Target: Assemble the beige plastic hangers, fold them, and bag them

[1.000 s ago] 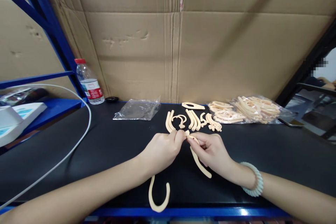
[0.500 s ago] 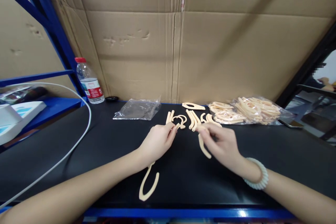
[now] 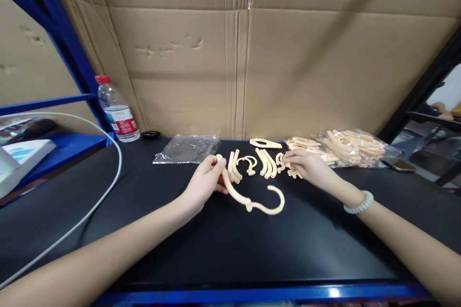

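My left hand point(image 3: 203, 180) is closed round one end of a beige clothes-hanger piece, a curved arm point(image 3: 236, 195) joined to a hook point(image 3: 275, 210) that points right above the black table. Farther right, my right hand point(image 3: 306, 165) reaches down to small beige notched pieces point(image 3: 280, 162), its fingertips drawn together among them. Whether a piece is pinched there is hidden. Between the hands lie curved beige arms point(image 3: 267, 163), a loose hook point(image 3: 248, 160), and two or three more curved arms point(image 3: 234, 165) beside my left fingers.
A flat beige hanger point(image 3: 265, 144) lies at the back. Clear bags of beige parts point(image 3: 355, 147) sit at the back right, near a phone point(image 3: 399, 166). A clear plastic bag point(image 3: 187, 148), a bottle point(image 3: 120, 115) and a white cable point(image 3: 117, 172) are on the left. Cardboard point(image 3: 180, 76) stands behind.
The hook hung below my left wrist before; now the joined arm and hook stretch out to the right of my left hand. My right hand has moved right and away to the small pieces.
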The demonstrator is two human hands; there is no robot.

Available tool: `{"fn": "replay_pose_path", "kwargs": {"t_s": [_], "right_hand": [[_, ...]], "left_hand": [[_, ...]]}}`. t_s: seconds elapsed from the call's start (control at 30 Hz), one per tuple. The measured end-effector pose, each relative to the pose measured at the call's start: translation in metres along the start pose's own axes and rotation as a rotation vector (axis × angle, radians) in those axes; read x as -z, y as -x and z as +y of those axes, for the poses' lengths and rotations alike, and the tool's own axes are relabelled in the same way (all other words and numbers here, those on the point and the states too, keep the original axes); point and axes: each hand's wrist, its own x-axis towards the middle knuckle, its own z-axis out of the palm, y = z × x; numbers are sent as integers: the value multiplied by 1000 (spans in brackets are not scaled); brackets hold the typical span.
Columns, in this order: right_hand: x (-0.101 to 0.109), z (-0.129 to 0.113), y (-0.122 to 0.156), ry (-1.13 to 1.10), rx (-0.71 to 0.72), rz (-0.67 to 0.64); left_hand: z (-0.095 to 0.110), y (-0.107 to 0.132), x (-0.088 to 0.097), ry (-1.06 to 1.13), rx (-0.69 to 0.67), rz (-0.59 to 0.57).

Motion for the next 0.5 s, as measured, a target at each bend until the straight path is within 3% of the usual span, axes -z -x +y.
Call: {"fn": "replay_pose_path", "kwargs": {"t_s": [0.17, 0.27, 0.37, 0.5], "right_hand": [[0, -4, -1, 11, 22, 7], [7, -31, -6, -16, -15, 150], [15, -70, -12, -104, 14, 299], [16, -108, -12, -70, 178, 96]], "left_hand": [[7, 4, -3, 238, 44, 134], [6, 5, -5, 263, 18, 173], [2, 7, -6, 297, -24, 140], [-7, 9, -7, 288, -64, 78]]}}
